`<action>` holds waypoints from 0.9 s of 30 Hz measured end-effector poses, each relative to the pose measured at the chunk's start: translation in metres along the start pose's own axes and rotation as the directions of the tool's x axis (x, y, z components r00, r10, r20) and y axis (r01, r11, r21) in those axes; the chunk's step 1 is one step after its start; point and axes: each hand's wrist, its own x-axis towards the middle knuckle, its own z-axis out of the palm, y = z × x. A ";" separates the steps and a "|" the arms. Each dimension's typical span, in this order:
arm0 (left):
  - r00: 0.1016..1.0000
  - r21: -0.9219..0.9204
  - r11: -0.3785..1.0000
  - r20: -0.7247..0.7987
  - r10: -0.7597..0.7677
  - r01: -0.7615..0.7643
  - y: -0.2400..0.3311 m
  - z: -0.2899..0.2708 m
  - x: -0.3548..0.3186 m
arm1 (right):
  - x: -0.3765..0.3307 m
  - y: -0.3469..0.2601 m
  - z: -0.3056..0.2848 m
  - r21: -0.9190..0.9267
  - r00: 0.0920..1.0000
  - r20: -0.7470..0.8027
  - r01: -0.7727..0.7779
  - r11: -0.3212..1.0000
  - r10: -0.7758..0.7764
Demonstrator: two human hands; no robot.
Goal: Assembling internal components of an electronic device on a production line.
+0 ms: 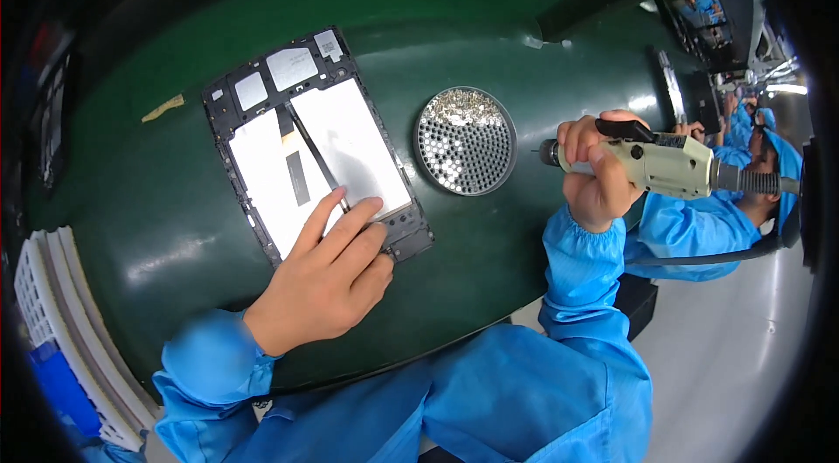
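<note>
An opened tablet [363, 148] lies tilted on the green bench, its black frame and two silvery battery panels exposed. My left hand [323, 288] rests on its lower part, fingers stretched out and apart, the tips beside the dark strip between the panels. Off to the right, above the bench, my right hand [601, 176] is wrapped round a cream electric screwdriver [677, 168] with a black lever. Its thin bit points left, away from the tablet, and its cable runs off to the right. Between them sits a round screw dish [481, 162] with small screws [468, 103] heaped at its far side.
A yellowish scrap [163, 107] lies on the bench left of the tablet. White trays [65, 306] and a blue item [63, 389] are at the lower left. To the right, a co-worker in blue [699, 231] sits close behind the screwdriver.
</note>
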 end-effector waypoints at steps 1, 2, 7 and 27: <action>1.000 -0.021 0.999 0.007 -0.026 0.026 0.000 -0.001 0.000 | -0.001 0.000 0.000 0.013 1.000 -0.021 0.001 1.000 -0.001; 0.999 -0.040 0.998 0.013 -0.051 0.052 0.001 -0.003 0.001 | -0.001 0.000 -0.002 -0.007 1.000 -0.020 0.004 1.000 -0.004; 0.996 0.129 0.988 0.017 -0.093 0.090 0.012 -0.008 -0.006 | -0.004 0.002 -0.014 -0.014 0.992 -0.124 -0.001 1.000 -0.001; 0.775 0.373 0.808 -0.614 -0.153 0.455 -0.164 -0.017 0.035 | -0.010 0.021 -0.026 -0.122 0.965 -0.248 -0.116 0.986 0.082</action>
